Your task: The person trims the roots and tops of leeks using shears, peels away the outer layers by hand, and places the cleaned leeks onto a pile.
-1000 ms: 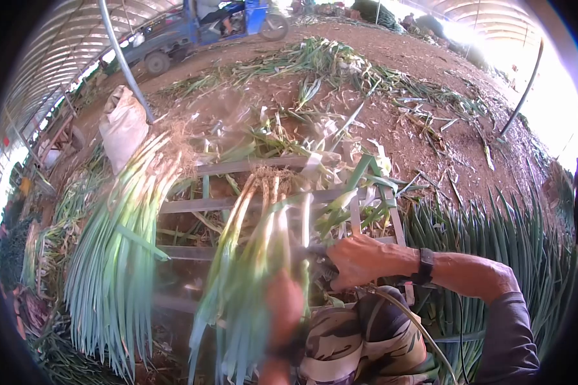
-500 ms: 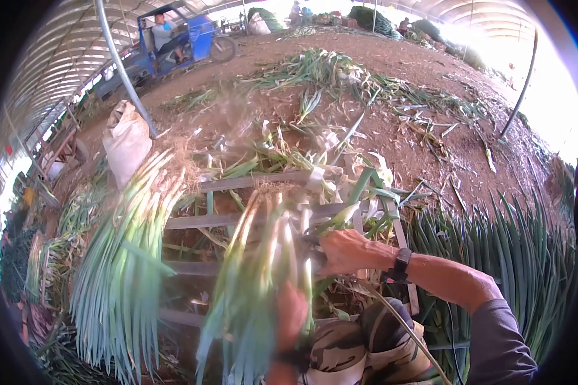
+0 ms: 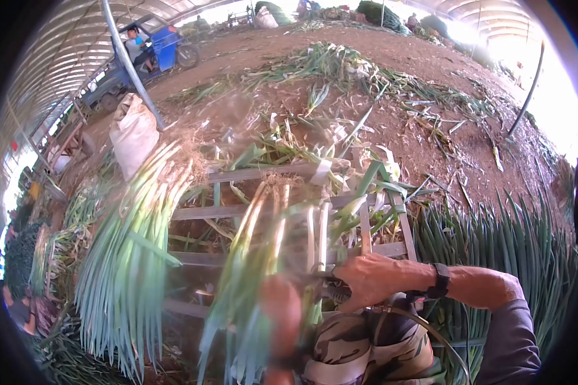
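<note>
My right hand (image 3: 372, 279) is closed around a dark hand tool (image 3: 332, 287) that looks like an air blow gun, with a hose (image 3: 440, 333) running beneath my forearm. Just left of the tool, a few pale scallion stalks (image 3: 322, 234) lie pointing away from me. My left hand (image 3: 280, 311) is smeared by motion over green leaves, its fingers unreadable. Beside it, a small bunch of scallions (image 3: 241, 256) rests on a slatted wooden rack (image 3: 202, 258), roots at the far end. A larger pile of scallions (image 3: 128, 256) lies farther left.
Uncleaned green scallions (image 3: 494, 269) stand thickly at my right. A white sack (image 3: 133, 136) leans by a metal pole (image 3: 131, 67) at the left. Leaf scraps (image 3: 327, 64) litter the soil beyond the rack. A person sits in a blue three-wheeled vehicle (image 3: 164, 50) farther back.
My right hand and the tool have moved toward me and slightly right. My left hand has shifted slightly left, still blurred. The blue vehicle appears farther left, with the whole view shifted a little.
</note>
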Tool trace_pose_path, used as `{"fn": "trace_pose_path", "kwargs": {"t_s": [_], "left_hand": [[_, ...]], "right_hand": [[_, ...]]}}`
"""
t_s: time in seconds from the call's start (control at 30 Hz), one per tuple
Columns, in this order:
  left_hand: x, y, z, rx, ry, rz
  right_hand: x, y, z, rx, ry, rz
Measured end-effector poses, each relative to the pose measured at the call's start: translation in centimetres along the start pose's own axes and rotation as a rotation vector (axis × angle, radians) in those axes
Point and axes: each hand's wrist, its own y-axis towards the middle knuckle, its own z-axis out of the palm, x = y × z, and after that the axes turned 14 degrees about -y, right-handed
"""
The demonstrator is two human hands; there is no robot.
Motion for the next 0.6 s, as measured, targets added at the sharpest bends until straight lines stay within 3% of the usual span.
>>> {"fn": "trace_pose_path", "kwargs": {"t_s": [0.1,0.23,0.27,0.33,0.37,0.53,0.6], "left_hand": [[0.9,2.4,-2.1,0.194,0.010,-0.308],[2.4,3.2,-0.8,-0.004,-0.146,-0.361],[2.5,3.6,-1.0,0.051,-0.158,-0.387],[3.3,5.0,-1.9,0.156,-0.183,-0.434],[3.5,5.8,-2.4,0.192,-0.169,-0.377],[4.8,13.1,-6.0,-0.075,0.305,0.011],[5.5,14.4,-6.5,-0.076,0.336,-0.075]], "right_hand": [[0.4,0.2,0.8,-0.012,-0.035,-0.081],[0.6,1.5,0.3,0.083,-0.098,-0.043],[-0.1,2.2,0.8,0.121,-0.128,-0.023],[-1.1,3.3,1.6,-0.018,-0.109,-0.044],[-1.5,3.6,1.8,-0.089,-0.101,-0.053],[-2.1,5.2,0.9,-0.047,-0.061,0.027],[-2.6,6.0,0.8,-0.022,-0.121,0.035]]}}
